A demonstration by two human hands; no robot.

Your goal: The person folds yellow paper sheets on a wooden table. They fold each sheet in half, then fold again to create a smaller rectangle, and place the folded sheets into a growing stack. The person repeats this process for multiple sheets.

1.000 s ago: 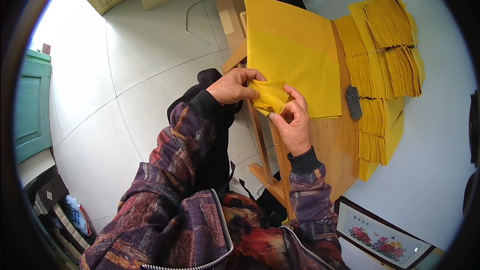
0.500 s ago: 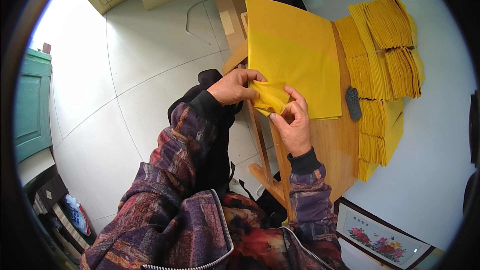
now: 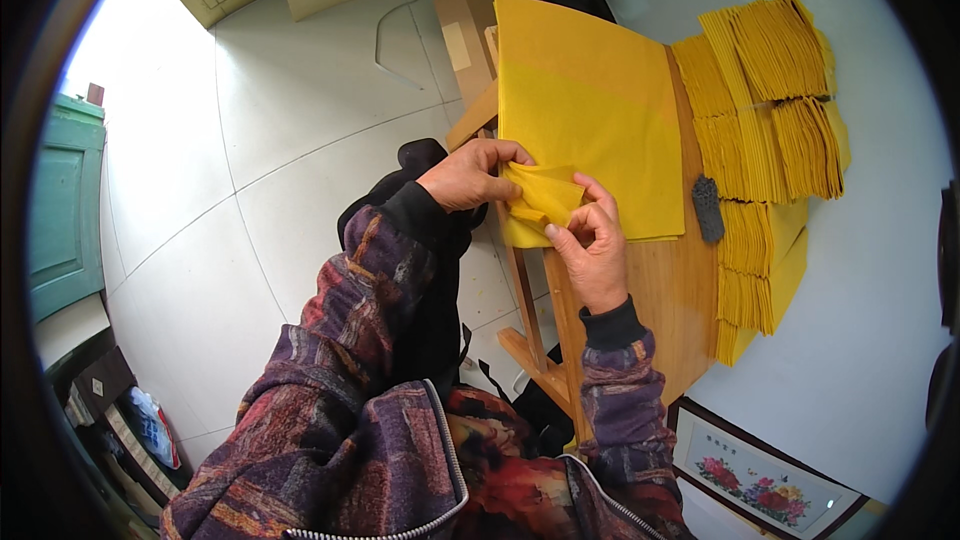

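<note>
Between my hands a thin yellow sheet of paper [image 3: 545,195] is bunched into folds at its near left corner. My left hand [image 3: 472,172] pinches the folds from the left, thumb and forefinger closed on them. From the right, my right hand [image 3: 592,245] grips the other side of the folds between thumb and fingers. Beyond and beneath lies a stack of large yellow sheets [image 3: 595,110], flat on the wooden table [image 3: 655,310]. Whether the bunched part belongs to the top sheet or a separate one, I cannot tell.
Several folded yellow paper bundles [image 3: 755,130] are piled along the table's right side by the wall. A dark grey textured object [image 3: 706,208] lies beside the stack. A cardboard box [image 3: 468,45] stands beyond the table's left edge. A framed flower picture [image 3: 765,465] is at the lower right.
The folds in my fingers have opened and spread a little, and their near edge now turns over differently. Both hands stay almost in place.
</note>
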